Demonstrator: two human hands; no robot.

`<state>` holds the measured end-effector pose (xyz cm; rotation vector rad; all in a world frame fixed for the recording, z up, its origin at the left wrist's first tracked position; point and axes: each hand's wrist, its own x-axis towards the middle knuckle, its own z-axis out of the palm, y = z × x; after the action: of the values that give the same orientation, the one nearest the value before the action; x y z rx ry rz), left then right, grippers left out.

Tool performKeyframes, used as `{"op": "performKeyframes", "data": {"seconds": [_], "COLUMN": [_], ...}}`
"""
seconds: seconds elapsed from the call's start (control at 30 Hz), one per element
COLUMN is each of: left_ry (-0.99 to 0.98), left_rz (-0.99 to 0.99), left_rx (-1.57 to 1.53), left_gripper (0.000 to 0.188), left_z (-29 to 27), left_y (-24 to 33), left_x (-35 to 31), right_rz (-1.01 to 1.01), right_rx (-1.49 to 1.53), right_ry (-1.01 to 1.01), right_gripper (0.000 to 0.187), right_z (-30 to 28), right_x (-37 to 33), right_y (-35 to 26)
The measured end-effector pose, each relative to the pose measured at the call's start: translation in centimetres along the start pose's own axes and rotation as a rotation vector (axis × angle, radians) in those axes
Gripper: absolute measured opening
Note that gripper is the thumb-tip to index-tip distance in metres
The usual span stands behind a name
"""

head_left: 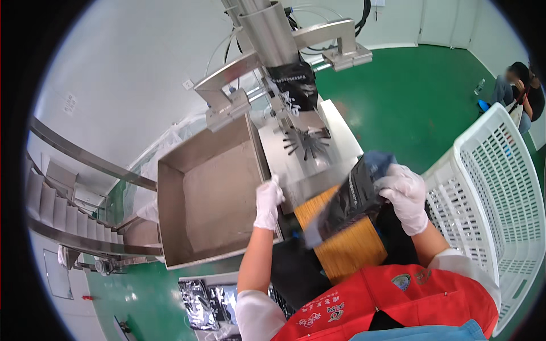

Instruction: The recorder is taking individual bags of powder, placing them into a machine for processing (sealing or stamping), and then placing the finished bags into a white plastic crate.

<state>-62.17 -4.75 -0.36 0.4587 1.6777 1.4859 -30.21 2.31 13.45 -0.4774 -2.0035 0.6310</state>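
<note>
My right hand [405, 196], in a white glove, pinches the upper end of a black plastic pouch [352, 196] with pale print. The pouch hangs tilted over a wooden board [354, 245] and is smeared by motion at its lower end. My left hand [268, 203], gloved too, is curled closed by the near right edge of a metal tray [206, 193]; what it holds, if anything, is hidden. Ahead, another black pouch [294, 85] hangs at the mouth of a steel filling tube [269, 34], between two clamp arms. Below it sits a dark ring of radiating fingers [307, 142].
At my right stands a white plastic basket [463, 199]. A stepped conveyor [68, 213] with metal rails reaches the tray from the left. Stacked pouches [199, 304] lie at lower left. A person [520, 96] sits at far right near a bottle [479, 86] on the green floor.
</note>
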Motion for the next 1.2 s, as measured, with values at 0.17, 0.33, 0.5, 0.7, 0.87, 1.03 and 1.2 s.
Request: {"op": "performKeyframes", "data": {"seconds": [0.17,0.33,0.5,0.7,0.87,1.03,1.2], "left_ry": [0.098,0.06,0.107,-0.251,-0.476,-0.49,-0.417], "left_rz": [0.397,0.255,0.297,0.48,0.168,-0.151,0.185], "left_rx": [-0.264,-0.564,-0.448,0.103,-0.501,-0.957,-0.905], "left_gripper": [0.041,0.06,0.043,0.111,0.041,0.042,0.068], "left_z": [-0.5,2.3,3.9,10.0,9.5,14.3,12.4], "left_y": [4.8,4.1,0.1,0.6,-1.1,-2.7,-7.1], "left_x": [16.0,21.7,16.2,10.5,9.3,1.6,-4.9], "right_rz": [0.171,0.405,0.517,0.487,0.253,0.436,0.322], "right_rx": [-0.11,-0.058,-0.082,-0.28,-0.387,-0.251,-0.284], "right_ry": [-0.039,-0.131,-0.151,-0.301,-0.488,-0.631,-0.786], "right_gripper": [0.011,0.016,0.039,0.048,0.036,0.035,0.034], "right_z": [3.3,6.6,8.6,9.4,12.1,6.8,5.0], "right_x": [-0.9,-2.3,1.2,13.7,16.8,13.1,6.3], "right_y": [3.1,6.8,10.1,12.6,7.3,5.1,0.4]}}
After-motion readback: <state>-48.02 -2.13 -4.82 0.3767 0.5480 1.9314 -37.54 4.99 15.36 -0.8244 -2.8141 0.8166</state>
